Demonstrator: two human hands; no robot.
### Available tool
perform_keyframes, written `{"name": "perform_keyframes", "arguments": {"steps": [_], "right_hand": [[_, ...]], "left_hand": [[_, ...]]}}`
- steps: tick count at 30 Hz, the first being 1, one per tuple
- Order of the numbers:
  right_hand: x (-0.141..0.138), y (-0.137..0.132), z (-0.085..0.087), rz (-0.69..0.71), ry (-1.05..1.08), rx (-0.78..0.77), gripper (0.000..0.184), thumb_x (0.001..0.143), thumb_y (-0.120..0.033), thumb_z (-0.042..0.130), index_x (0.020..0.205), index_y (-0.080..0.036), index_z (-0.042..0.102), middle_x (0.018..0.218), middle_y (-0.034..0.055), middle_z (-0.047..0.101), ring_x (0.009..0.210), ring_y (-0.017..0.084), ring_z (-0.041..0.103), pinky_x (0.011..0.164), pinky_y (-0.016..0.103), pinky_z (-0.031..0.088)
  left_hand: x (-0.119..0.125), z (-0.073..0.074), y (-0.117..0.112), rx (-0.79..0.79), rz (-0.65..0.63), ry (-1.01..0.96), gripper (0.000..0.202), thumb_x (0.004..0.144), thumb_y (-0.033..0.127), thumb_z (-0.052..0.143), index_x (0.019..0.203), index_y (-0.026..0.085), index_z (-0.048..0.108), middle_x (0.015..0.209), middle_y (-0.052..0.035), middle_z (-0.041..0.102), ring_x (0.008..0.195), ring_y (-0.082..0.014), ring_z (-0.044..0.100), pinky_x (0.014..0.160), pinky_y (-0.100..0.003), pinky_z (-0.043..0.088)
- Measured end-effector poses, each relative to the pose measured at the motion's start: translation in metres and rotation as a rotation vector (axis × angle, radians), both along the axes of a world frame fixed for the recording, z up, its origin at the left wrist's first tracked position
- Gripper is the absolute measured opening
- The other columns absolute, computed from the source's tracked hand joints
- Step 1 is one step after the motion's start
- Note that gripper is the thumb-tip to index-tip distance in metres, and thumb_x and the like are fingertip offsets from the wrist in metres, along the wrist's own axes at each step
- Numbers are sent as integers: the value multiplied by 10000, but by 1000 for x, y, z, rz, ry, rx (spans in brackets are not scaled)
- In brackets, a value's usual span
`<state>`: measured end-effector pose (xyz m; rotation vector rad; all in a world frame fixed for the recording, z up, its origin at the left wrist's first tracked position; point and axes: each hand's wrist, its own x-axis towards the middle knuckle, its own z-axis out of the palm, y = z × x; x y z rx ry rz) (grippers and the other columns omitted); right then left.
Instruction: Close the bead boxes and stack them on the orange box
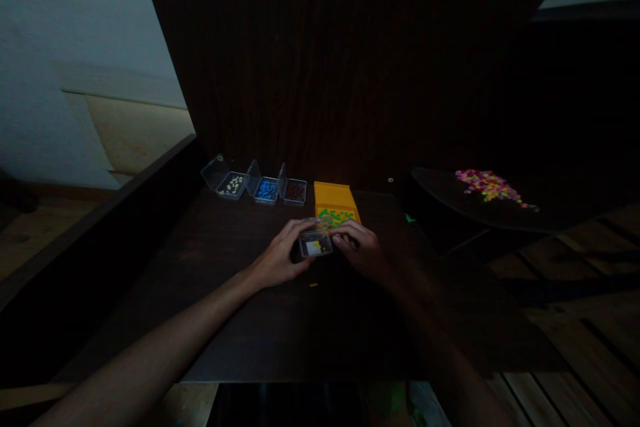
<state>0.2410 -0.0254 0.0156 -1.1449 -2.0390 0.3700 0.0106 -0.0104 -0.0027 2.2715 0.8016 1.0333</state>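
My left hand [280, 259] grips a small clear plastic box [329, 252] from its left side, thumb below and fingers above. The box's clear lid stands raised at the back. Inside lie a pale slip [311, 248] and a few small yellow pieces. My right hand [364, 248] is closed at the box's right edge, fingers curled in a pinch; what they hold, if anything, is hidden. A small yellow piece [313, 285] lies on the dark table below the box. Just behind is an open yellow case [333, 193] with several green pieces [340, 216].
Three open clear boxes stand along the back left: one with cream pieces [234, 185], one with blue pieces [267, 189], one with dark reddish pieces [296, 191]. A pile of pink and yellow bits [487, 185] lies on a dark surface at right. A dark panel [320, 67] rises behind.
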Motion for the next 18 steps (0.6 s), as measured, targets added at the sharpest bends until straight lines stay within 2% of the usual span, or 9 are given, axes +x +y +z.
{"name": "perform_keyframes", "arguments": {"steps": [2, 8, 13, 18], "right_hand": [[15, 2, 3, 47, -69, -90, 179, 918, -295, 552, 888, -190, 693, 780, 34, 674, 647, 143, 583, 620, 261, 460], [41, 8, -3, 178, -263, -366, 127, 788, -287, 720, 780, -168, 676, 700, 2, 642, 605, 111, 545, 557, 211, 407], [34, 6, -8, 238, -258, -338, 66, 815, -168, 667, 755, -162, 642, 761, 10, 651, 704, 128, 589, 666, 236, 449], [11, -6, -6, 331, -230, -362, 64, 834, -213, 677, 793, -171, 651, 799, 15, 650, 741, 143, 599, 687, 251, 468]], "left_hand": [[-3, 0, 3, 7, 23, -11, 662, 802, 185, 680, 1394, 244, 388, 1346, -101, 503, 1253, -254, 507, 1063, -441, 456], [-8, 0, 8, 11, 76, -9, 641, 810, 207, 672, 1390, 238, 399, 1324, -100, 517, 1230, -259, 522, 1044, -440, 469], [-8, -1, 7, 2, 69, 20, 641, 819, 210, 665, 1397, 236, 391, 1334, -97, 505, 1229, -255, 519, 1048, -440, 463], [-8, 1, 7, 4, 72, 33, 630, 824, 208, 663, 1391, 236, 389, 1332, -91, 502, 1237, -247, 512, 1064, -427, 452]]}}
